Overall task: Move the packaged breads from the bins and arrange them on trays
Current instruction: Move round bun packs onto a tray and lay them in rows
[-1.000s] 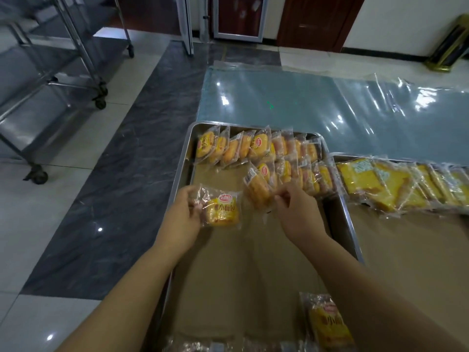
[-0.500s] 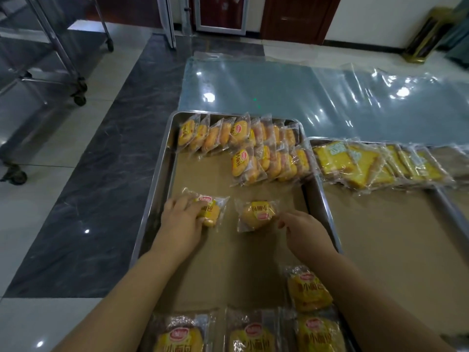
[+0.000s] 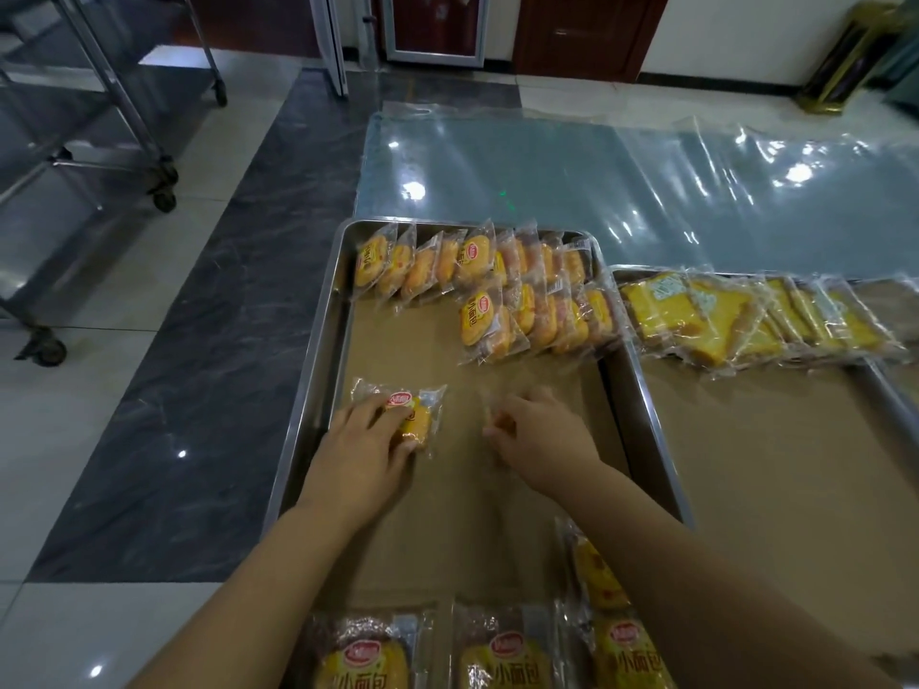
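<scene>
Here's the bread pack, centre-left of the frame, lying on the brown liner of the left tray. The left hand grips its near end, fingers over it. Just to the right, the right hand curls round a second pack, mostly hidden and blurred. To do this well, I'd stand each pack on edge and lean it against the front of the short second row, label outward and overlap even, building leftward to fill the gap. Now the count: two packs in hand, roughly nine in the back row, about five in the second, and four loose packs along the bottom edge. The right tray carries one overlapping row of cake slices, perhaps seven, though that's hard to count.
</scene>
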Tool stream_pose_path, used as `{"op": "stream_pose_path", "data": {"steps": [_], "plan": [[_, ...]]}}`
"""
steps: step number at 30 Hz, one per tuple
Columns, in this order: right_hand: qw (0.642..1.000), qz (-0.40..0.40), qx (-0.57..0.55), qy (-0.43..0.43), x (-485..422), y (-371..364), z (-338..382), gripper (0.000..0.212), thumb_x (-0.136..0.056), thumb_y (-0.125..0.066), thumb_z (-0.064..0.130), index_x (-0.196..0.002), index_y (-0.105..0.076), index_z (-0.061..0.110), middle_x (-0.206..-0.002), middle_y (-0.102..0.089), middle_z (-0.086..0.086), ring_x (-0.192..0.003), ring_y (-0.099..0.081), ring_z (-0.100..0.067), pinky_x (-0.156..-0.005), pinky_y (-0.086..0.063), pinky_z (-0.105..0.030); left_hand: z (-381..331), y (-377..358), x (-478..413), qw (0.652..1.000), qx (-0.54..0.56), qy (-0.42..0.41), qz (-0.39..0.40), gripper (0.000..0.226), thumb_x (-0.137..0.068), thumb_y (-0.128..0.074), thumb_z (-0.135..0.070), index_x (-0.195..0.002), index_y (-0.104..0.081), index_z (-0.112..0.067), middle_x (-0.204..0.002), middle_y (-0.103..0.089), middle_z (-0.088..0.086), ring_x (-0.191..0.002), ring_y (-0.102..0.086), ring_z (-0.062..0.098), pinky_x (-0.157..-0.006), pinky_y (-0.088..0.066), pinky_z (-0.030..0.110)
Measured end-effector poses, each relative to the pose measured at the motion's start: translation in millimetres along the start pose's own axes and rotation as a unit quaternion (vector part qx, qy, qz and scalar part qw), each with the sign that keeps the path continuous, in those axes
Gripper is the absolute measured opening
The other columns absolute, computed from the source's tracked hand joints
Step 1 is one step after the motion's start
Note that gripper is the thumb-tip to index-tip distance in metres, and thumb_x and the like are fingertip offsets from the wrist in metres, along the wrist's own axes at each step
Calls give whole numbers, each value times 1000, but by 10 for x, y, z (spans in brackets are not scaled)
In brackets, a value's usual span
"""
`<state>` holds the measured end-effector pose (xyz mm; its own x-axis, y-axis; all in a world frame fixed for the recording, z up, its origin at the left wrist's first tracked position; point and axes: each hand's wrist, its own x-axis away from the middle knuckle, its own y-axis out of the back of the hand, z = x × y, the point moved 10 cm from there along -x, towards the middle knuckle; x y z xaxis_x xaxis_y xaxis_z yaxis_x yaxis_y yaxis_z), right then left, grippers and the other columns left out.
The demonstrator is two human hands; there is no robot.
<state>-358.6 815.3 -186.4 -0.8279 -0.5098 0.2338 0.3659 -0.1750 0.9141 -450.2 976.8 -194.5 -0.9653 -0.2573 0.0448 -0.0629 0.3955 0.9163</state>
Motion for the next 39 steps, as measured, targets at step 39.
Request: {"op": "stream_pose_path", "data": {"steps": [39], "plan": [[996,23,12,84,892,-171,175,39,-86,-56,43,-123,-52,33,-124,-49,7,-112,-46,-17,-89,-45,-33,11,106,848,995,68,52,46,45,-79,-63,-51,-121,-53,-41,-119,-45,-16,-114,-38,14,-94,-38,31]]}}
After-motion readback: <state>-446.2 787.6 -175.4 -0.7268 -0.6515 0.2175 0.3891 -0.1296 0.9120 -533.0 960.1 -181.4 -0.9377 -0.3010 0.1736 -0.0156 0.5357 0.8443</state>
